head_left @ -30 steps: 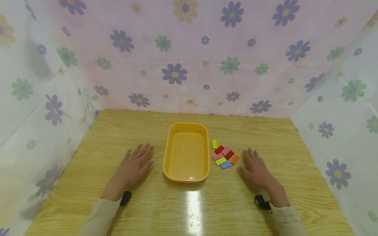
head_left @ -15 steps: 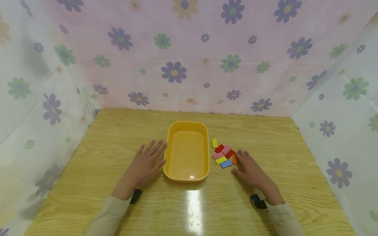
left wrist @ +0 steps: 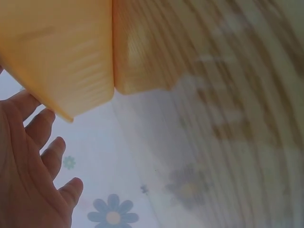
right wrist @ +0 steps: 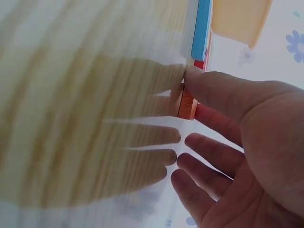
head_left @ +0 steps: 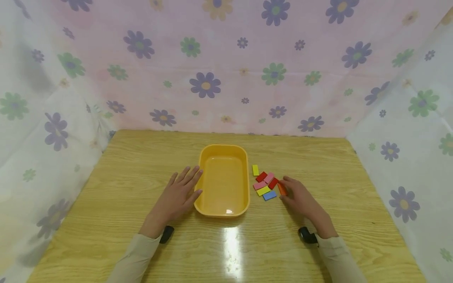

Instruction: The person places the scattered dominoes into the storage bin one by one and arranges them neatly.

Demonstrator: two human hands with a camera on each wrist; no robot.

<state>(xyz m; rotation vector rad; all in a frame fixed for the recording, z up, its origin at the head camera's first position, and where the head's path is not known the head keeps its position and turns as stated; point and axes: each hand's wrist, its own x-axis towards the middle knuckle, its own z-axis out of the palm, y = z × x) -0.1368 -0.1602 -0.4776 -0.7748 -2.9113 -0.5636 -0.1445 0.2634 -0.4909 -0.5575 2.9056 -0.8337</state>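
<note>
A yellow plastic tray (head_left: pixel 222 214) stands in the middle of the table. My left hand (head_left: pixel 179 193) lies at its left side, fingers spread and fingertips right at the rim; in the left wrist view they reach up along the tray's edge (left wrist: pixel 57 113). To the right of the tray lies a loose group of small flat wooden blocks: yellow (head_left: pixel 255 170), red (head_left: pixel 262 177), pink (head_left: pixel 269 177) and blue (head_left: pixel 269 195). At the group's right edge my right hand (head_left: pixel 301 198) pinches an orange block (right wrist: pixel 186 104) between thumb and index finger, the other fingers loosely bent.
The wood-grain table (head_left: pixel 226 251) has a bright light reflection near its front. Flower-patterned cloth (head_left: pixel 233 86) encloses the back and both sides. A black wrist camera (head_left: pixel 307 235) sits under the right wrist, and another (head_left: pixel 166 234) under the left.
My left hand has moved right to the tray's rim. My right hand has moved left to the orange block and closed its thumb and index finger on it; that block has turned slightly.
</note>
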